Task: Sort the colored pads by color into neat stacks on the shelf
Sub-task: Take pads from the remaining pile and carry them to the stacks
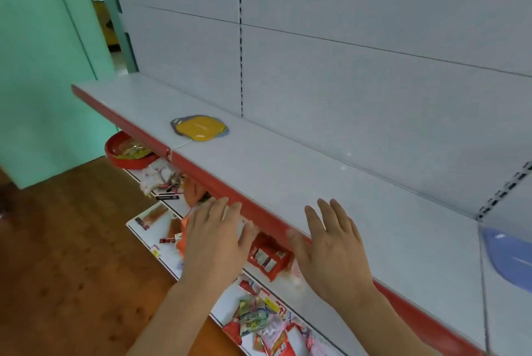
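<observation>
A loose pile of colored pads (199, 127) lies on the white shelf (288, 171), a yellow pad on top, grey and blue edges showing under it. A separate blue pad (508, 255) lies at the right edge of view on the same shelf. My left hand (214, 243) hovers in front of the shelf's red front lip (230, 187), fingers straight and holding nothing. My right hand (331, 243) reaches over the lip above the bare shelf, fingers spread and empty. Both hands are well to the right of the pile.
A lower shelf (172, 206) under the lip holds scattered packets, a red box (269, 257) and a red bowl (129, 154). The grey back panel (345, 67) rises behind the shelf. Wooden floor (72, 255) lies to the left, beside a green wall (34, 67).
</observation>
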`<state>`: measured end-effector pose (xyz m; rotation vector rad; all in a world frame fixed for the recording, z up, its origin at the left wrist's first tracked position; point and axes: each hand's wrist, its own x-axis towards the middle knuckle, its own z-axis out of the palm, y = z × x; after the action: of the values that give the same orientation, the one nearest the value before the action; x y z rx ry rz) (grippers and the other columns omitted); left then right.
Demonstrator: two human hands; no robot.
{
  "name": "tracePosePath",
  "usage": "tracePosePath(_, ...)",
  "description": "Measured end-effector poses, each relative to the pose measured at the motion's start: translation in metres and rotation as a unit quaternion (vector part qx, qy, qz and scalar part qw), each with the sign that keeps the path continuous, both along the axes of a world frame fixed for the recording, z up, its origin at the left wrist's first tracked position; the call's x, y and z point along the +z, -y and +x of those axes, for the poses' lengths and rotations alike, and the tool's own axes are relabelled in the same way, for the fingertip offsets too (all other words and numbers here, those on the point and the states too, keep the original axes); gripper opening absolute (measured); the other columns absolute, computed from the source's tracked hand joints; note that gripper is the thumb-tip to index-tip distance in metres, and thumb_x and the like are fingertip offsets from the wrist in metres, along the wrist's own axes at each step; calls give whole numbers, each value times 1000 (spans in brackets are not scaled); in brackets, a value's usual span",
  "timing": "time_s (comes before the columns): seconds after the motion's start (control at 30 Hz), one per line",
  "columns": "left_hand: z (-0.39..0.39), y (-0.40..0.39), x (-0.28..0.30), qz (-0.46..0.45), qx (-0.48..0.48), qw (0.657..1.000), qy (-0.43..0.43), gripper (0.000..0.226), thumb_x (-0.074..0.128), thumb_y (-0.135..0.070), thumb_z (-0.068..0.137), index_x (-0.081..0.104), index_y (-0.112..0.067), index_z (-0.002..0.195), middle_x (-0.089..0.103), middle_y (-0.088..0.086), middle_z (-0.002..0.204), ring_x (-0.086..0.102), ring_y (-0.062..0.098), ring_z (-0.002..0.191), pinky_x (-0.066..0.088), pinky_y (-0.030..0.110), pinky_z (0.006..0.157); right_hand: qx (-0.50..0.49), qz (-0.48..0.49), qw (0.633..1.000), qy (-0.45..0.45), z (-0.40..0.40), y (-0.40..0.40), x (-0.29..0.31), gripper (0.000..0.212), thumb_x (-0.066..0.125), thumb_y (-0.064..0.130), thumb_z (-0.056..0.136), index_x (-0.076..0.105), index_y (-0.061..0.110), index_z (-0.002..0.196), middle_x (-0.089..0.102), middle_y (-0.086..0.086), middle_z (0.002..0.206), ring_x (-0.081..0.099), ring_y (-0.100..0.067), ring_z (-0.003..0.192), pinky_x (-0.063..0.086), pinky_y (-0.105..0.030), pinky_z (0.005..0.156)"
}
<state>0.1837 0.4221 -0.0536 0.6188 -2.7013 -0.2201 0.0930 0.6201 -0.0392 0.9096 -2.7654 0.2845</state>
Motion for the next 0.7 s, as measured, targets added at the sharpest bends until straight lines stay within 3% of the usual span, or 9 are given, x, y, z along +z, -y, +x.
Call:
tracePosePath(0.13,-7,65,-5,-5,18,1000,15,64,27,-57,101,61,-23,142,60,1,149,47,25,144,41,48,119,35,-3,999,2,-23,76,-8,75,20,65,101,54,14,146,47,-15,156,32,-36,151,33,-51,121)
tracePosePath(0.27,-26,133,0,-11,54,998,19,60,36,-54,99,66,-18,138,67,4,140,57,26,136,47,49,114,58,-32,998,10,-56,157,-15,71,33,62,101,59,10,141,52,-18,151,38,-39,147,39,-55,116)
tracePosePath(0.4,-54,190,19,-12,70,997,30,59,37,-52,99,66,-18,137,71,3,133,62,25,129,51,46,110,68,-54,996,18,-84,225,-12,71,34,61,99,61,9,138,55,-18,148,42,-40,145,41,-55,115)
tracePosePath(0.7,-128,291,22,48,47,998,20,50,55,-42,99,64,-11,137,73,9,122,65,34,116,54,46,99,49,-10,999,15,-142,318,-20,72,33,61,96,66,8,131,61,-21,140,49,-42,139,47,-56,108)
